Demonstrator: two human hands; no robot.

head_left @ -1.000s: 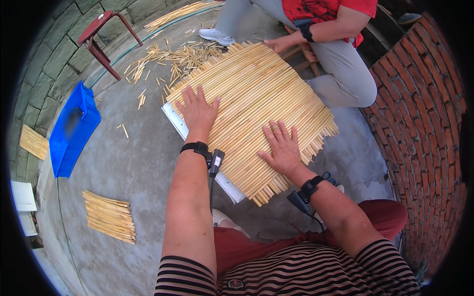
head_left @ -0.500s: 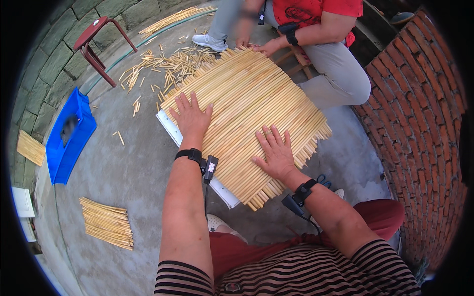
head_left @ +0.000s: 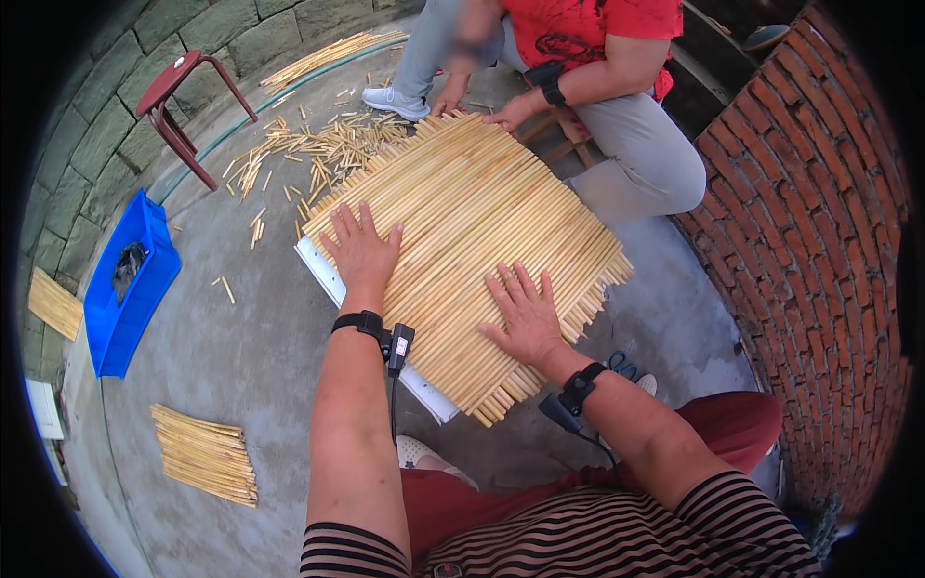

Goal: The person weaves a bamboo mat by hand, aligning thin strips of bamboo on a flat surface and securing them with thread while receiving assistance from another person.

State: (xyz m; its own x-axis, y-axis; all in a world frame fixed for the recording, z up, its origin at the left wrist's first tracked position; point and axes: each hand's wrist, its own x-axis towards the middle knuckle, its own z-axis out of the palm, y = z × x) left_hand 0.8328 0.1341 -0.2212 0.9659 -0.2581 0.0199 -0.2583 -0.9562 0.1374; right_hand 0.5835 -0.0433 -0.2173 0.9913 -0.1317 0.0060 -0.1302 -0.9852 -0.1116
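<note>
A broad layer of straw-coloured sticks (head_left: 462, 217), laid side by side, covers a white board (head_left: 321, 270) whose edge shows along the left. My left hand (head_left: 362, 252) lies flat on the sticks near that edge, fingers spread. Toward the right side, my right hand (head_left: 527, 318) also rests flat on them, fingers apart. Uneven stick ends jut out at the near and right sides. Across from me, a co-worker's hands (head_left: 508, 114) touch the far edge of the layer.
Short cut pieces (head_left: 337, 144) litter the floor at far left. A stick bundle (head_left: 204, 453) lies at lower left. Left stand a blue crate (head_left: 130, 303) holding something black and a red stool (head_left: 173, 82). A brick wall (head_left: 800, 222) rises at right; scissors (head_left: 621, 364) lie near my right wrist.
The whole scene sits slightly lower and further left in view. Both my hands stay flat on the sticks, and the co-worker's hands remain at the far edge.
</note>
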